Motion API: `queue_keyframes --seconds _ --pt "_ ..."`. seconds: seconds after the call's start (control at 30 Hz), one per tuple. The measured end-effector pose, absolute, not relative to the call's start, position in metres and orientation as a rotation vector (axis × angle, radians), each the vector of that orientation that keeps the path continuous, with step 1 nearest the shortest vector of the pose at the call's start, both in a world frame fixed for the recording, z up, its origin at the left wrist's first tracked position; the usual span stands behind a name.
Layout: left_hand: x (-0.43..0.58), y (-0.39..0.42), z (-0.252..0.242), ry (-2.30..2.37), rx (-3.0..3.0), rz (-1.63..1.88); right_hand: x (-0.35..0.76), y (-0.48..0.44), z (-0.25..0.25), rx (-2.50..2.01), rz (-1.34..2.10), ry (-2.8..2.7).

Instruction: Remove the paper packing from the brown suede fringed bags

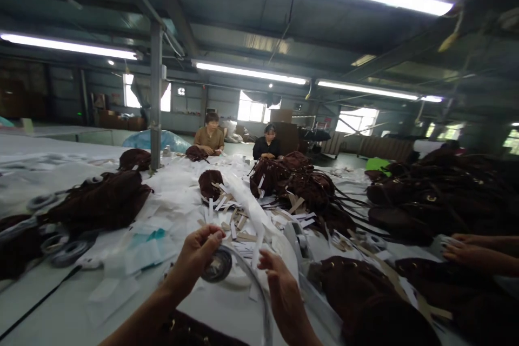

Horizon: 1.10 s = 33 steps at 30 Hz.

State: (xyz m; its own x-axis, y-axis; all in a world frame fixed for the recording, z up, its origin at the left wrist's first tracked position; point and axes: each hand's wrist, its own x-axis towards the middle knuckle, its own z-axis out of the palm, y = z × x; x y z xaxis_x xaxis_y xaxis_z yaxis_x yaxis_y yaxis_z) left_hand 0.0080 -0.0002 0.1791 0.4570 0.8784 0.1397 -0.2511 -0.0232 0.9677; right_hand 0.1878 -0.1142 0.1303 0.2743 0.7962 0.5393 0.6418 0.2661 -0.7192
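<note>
My left hand [197, 253] is closed, thumb and fingertips pinched at the upper end of a clear, shiny tape strip [252, 275]. The strip arcs down to the right, between my hands, toward the table's near edge. Just below the left fingers is a roll of tape [218, 264]; whether the hand touches it I cannot tell. My right hand [280, 289] is open, its fingers apart and slightly bent, close to the right side of the strip. A dark brown bag [190, 330] with brass-coloured eyelets lies partly hidden under my left forearm.
Brown bags [290, 178] are heaped across the table, with more bags [103, 197] at left. Paper strips [239, 221] lie scattered ahead. Another person's hands [466, 251] work at right. Two people [208, 135] sit across the table. A metal post [155, 97] stands left.
</note>
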Motion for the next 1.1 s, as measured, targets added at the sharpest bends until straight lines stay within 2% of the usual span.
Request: queue_keyframes --seconds 0.13,0.27,0.47,0.53,0.67,0.83,1.1 --pt "0.015 -0.011 0.182 0.554 1.326 1.019 0.169 -0.097 0.164 -1.397 0.180 -1.696" --pt "0.017 -0.014 0.176 0.601 1.267 1.071 0.151 -0.085 0.144 -1.421 0.125 -1.792" --pt "0.034 -0.026 0.160 0.596 0.966 1.224 0.138 -0.083 0.109 -1.478 0.085 -1.487" --pt "0.036 -0.025 0.155 0.587 1.077 1.129 0.144 -0.089 0.108 -1.580 -0.019 -1.533" --pt "0.021 -0.014 0.159 0.505 1.572 0.716 0.158 -0.104 0.114 -1.771 -0.282 -1.844" --pt "0.006 -0.017 0.173 0.485 1.876 0.362 0.157 -0.109 0.127 -1.675 -0.206 -2.118" --pt "0.013 -0.015 0.137 0.460 1.603 0.565 0.172 -0.113 0.159 -1.658 -0.249 -2.134"
